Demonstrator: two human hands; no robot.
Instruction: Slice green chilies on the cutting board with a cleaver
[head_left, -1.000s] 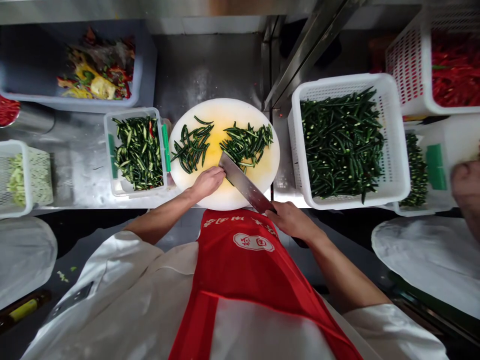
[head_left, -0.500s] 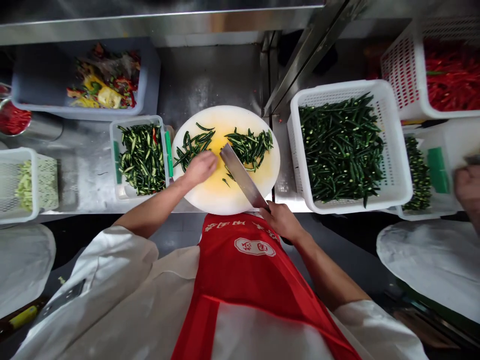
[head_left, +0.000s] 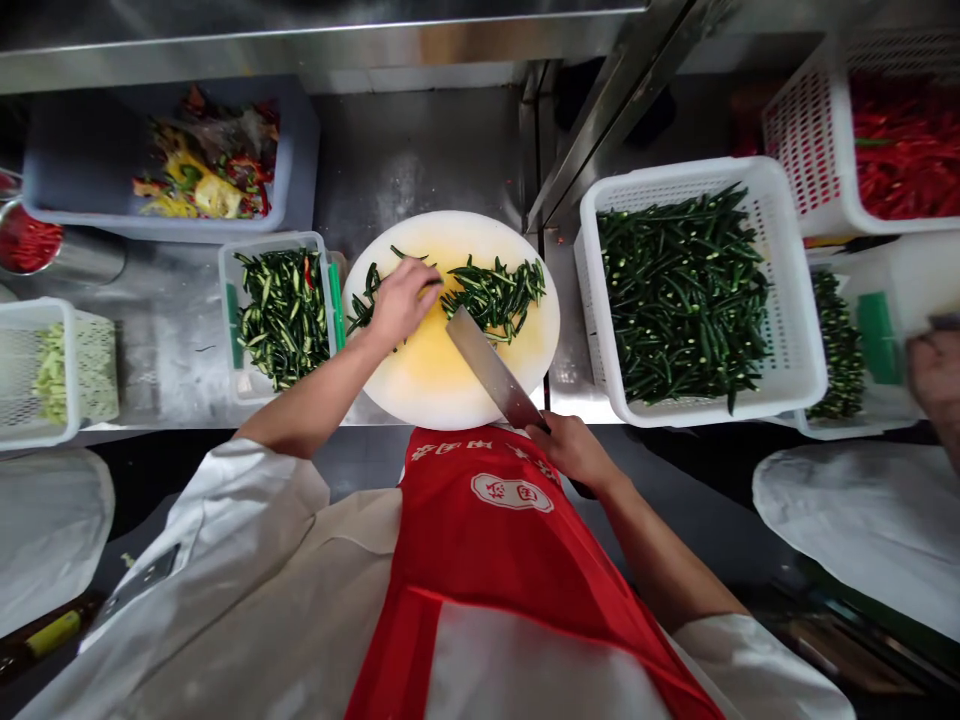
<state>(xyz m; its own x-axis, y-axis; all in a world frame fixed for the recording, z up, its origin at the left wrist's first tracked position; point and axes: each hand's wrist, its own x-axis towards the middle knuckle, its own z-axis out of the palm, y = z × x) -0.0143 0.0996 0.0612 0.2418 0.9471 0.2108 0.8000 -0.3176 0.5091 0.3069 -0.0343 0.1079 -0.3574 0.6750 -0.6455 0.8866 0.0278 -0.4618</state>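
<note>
In my right hand point(head_left: 576, 450) is the handle of a cleaver point(head_left: 493, 370), its broad blade slanting up and left over a round white cutting board point(head_left: 416, 390) with a yellow-stained middle. My left hand point(head_left: 403, 300) is over the board's left half, fingers pinched on a dark green chili point(head_left: 430, 286). Partly hidden under that hand is a pile of whole green chilies point(head_left: 363, 308). Right of it, just beyond the blade tip, lies a heap of split green chilies point(head_left: 501, 296) with pale insides showing.
Left of the board stands a clear tub of cut green chilies point(head_left: 279, 320). A white basket of green chilies point(head_left: 682, 300) is to the right, with a basket of red chilies point(head_left: 904, 150) beyond. A grey bin of scraps point(head_left: 300, 190) sits back left. A co-worker's hand point(head_left: 936, 375) shows far right.
My left hand has moved up and slightly right and pinches a chili. The cleaver has drawn slightly back toward me. Loose pieces near the blade have joined the right heap.
</note>
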